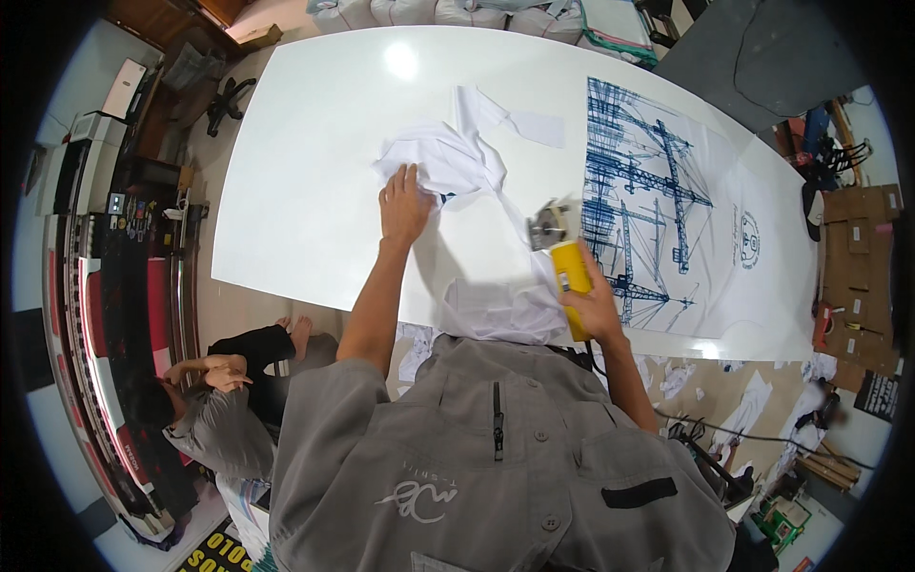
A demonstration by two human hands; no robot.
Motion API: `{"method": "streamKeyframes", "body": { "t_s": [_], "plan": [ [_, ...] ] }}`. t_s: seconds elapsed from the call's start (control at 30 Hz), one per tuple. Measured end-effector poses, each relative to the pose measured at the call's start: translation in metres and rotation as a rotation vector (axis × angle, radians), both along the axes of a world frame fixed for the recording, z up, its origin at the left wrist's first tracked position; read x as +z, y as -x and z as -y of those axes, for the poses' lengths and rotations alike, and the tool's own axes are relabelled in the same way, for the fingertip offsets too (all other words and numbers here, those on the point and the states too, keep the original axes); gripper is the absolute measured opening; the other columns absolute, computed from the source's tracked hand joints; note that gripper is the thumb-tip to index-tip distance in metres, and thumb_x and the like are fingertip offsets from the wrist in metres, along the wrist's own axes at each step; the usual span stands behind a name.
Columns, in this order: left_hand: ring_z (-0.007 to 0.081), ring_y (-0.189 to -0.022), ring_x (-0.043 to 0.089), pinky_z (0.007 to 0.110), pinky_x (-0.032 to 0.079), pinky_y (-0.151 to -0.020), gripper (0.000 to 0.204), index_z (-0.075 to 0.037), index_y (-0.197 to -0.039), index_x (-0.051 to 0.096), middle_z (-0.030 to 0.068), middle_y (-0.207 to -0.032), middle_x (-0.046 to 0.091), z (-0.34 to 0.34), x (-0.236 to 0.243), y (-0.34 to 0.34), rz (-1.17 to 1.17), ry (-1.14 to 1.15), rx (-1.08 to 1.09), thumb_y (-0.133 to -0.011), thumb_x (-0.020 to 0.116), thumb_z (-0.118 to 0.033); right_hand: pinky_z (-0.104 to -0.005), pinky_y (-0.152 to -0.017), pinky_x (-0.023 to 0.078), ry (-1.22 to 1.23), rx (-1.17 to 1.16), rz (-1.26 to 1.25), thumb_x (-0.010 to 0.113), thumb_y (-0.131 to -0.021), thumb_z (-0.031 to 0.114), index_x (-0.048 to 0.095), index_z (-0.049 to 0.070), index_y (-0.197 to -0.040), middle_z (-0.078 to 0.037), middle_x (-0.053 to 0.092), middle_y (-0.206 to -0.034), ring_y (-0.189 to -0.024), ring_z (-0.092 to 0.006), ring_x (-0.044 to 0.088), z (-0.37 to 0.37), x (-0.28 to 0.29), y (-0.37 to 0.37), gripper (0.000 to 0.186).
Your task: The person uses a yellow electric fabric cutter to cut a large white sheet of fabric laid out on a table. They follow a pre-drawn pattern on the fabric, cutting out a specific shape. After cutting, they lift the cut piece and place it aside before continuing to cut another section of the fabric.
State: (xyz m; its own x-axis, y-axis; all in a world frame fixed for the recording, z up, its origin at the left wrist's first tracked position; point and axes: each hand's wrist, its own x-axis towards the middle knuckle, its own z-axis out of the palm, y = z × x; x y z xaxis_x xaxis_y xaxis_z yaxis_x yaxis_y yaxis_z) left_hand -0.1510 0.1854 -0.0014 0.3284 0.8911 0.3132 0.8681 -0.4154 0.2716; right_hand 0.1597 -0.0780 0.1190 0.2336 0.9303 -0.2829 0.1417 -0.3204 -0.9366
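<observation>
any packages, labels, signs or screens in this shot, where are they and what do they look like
Printed fabric sheet: right half of the white table, white with dark blue line drawings and a round emblem.
Cardboard boxes: far right on the floor, brown, flat.
White box: upper left on a shelf, rectangular.
Black sign: lower right, small, white print.
Screens: none visible.
</observation>
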Motion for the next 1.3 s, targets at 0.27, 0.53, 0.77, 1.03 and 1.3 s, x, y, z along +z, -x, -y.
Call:
{"method": "streamKeyframes", "body": {
  "t_s": [0.27, 0.53, 0.77, 1.03, 1.3],
  "plan": [
    [0.0355, -0.099, 0.067, 0.05, 0.053, -0.085, 0.052, -0.014, -0.141, 0.063, 0.0159, -0.112, 0.066, 0.021, 0.006, 0.078, -0.14, 0.281, 0.033, -0.089, 0.065, -0.011, -0.0343, -0.107, 0.048, 0.113, 0.09, 0.02, 0.068, -0.076, 0.001, 0.037, 0.021, -0.166, -0.025, 0.06, -0.148, -0.128, -0.0325, 0.063, -0.05, -0.041, 0.051, 0.097],
    [0.0355, -0.118, 0.058, 0.054, 0.046, -0.1, 0.044, -0.01, -0.131, 0.069, 0.016, -0.127, 0.063, 0.061, 0.019, 0.089, 0.038, 0.196, 0.129, -0.088, 0.07, -0.019, -0.0358, -0.099, 0.052, 0.134, -0.087, 0.145, 0.064, -0.078, 0.0, 0.033, 0.02, -0.167, -0.023, 0.066, -0.134, -0.113, -0.0311, 0.068, -0.056, -0.029, 0.052, 0.097],
    [0.0364, -0.152, 0.034, 0.059, 0.026, -0.123, 0.057, -0.015, -0.146, 0.06, 0.0132, -0.163, 0.042, 0.006, 0.005, 0.029, 0.08, 0.215, -0.045, -0.095, 0.072, -0.036, -0.0419, -0.1, 0.05, 0.085, 0.033, 0.34, 0.065, -0.081, 0.004, 0.033, 0.023, -0.167, -0.025, 0.064, -0.119, -0.112, -0.0397, 0.065, -0.061, -0.042, 0.075, 0.094],
    [0.0362, -0.153, 0.033, 0.064, 0.023, -0.123, 0.055, -0.017, -0.147, 0.06, 0.0129, -0.164, 0.041, 0.029, -0.007, 0.029, 0.026, 0.184, -0.002, -0.1, 0.066, -0.044, -0.0466, -0.097, 0.051, 0.236, 0.065, 0.533, 0.067, -0.083, 0.008, 0.024, 0.03, -0.169, -0.022, 0.059, -0.11, -0.102, -0.0425, 0.063, -0.093, -0.032, 0.098, 0.099],
    [0.0369, -0.154, 0.032, 0.064, 0.022, -0.124, 0.055, -0.017, -0.149, 0.059, 0.0131, -0.165, 0.041, 0.041, -0.013, 0.037, 0.027, 0.152, 0.008, -0.101, 0.064, -0.044, -0.0353, -0.092, 0.055, 0.054, -0.014, 0.289, 0.069, -0.08, -0.001, 0.025, 0.023, -0.17, -0.02, 0.064, -0.134, -0.103, -0.0257, 0.066, -0.095, -0.058, 0.079, 0.103]
  ]
}}
